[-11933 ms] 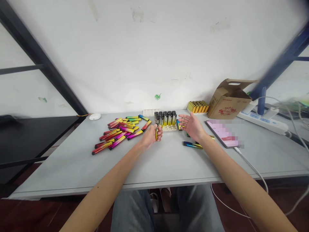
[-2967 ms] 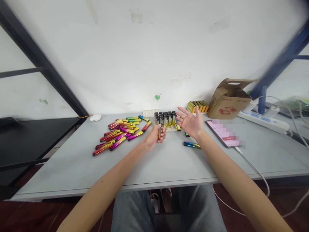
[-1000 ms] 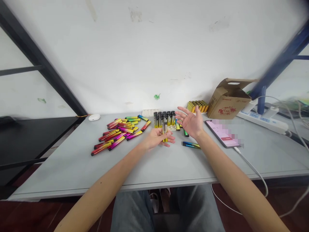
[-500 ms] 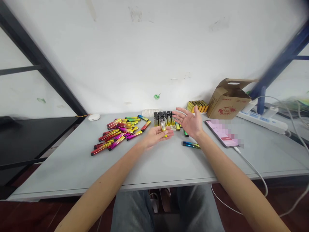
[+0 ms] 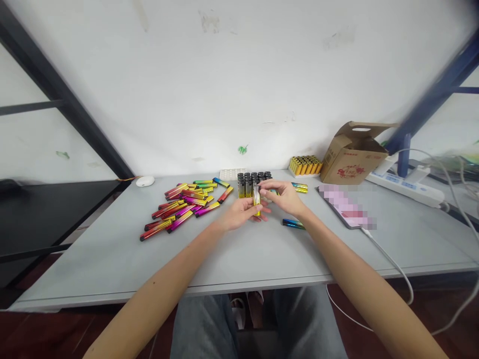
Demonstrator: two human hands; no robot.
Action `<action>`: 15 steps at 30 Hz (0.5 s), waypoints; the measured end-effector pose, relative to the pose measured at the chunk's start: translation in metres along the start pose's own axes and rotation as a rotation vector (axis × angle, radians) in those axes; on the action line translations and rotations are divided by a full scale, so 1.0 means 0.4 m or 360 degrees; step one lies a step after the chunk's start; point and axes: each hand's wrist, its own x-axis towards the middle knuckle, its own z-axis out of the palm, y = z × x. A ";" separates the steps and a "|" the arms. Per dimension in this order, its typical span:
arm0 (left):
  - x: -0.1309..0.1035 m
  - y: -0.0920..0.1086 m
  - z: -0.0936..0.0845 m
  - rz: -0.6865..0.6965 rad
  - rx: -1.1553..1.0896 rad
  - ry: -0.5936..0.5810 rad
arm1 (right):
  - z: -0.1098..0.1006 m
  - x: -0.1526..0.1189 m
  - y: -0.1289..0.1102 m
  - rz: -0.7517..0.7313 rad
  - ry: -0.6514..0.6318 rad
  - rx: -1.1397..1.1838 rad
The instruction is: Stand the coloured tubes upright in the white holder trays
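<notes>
My left hand (image 5: 239,213) is closed around a shiny gold and silver lighter (image 5: 256,202), which stands nearly upright over the table. The fingers of my right hand (image 5: 282,195) are bent and pinch at the top end of the same lighter. Right behind it, a block of black-topped lighters (image 5: 247,186) stands in rows, partly covered by my hands. A blue and gold lighter (image 5: 293,224) lies under my right wrist. To the left is a loose pile of lighters (image 5: 183,204) in red, purple, green and gold.
A white holed tray (image 5: 229,174) is against the wall. At the back right stand a tray of yellow lighters (image 5: 306,165) and an open cardboard box (image 5: 348,157). A phone (image 5: 342,207) with a white cable lies right of my arm, near a power strip (image 5: 411,187). A white case (image 5: 145,181) sits back left.
My right hand, spread open and apart before, has moved left and down onto the top of the lighter. My left hand still holds the lighter, now slightly lower and more upright.
</notes>
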 end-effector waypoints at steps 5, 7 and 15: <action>-0.007 0.010 0.013 0.0053 0.0185 0.0035 | -0.003 -0.003 0.002 0.0134 -0.0161 0.0114; -0.008 0.011 0.016 0.0062 0.0205 0.0085 | -0.008 -0.001 0.000 0.0178 -0.0154 0.0209; 0.003 0.001 -0.003 -0.0080 0.0190 0.0434 | -0.044 0.027 0.015 0.0127 0.0511 0.0298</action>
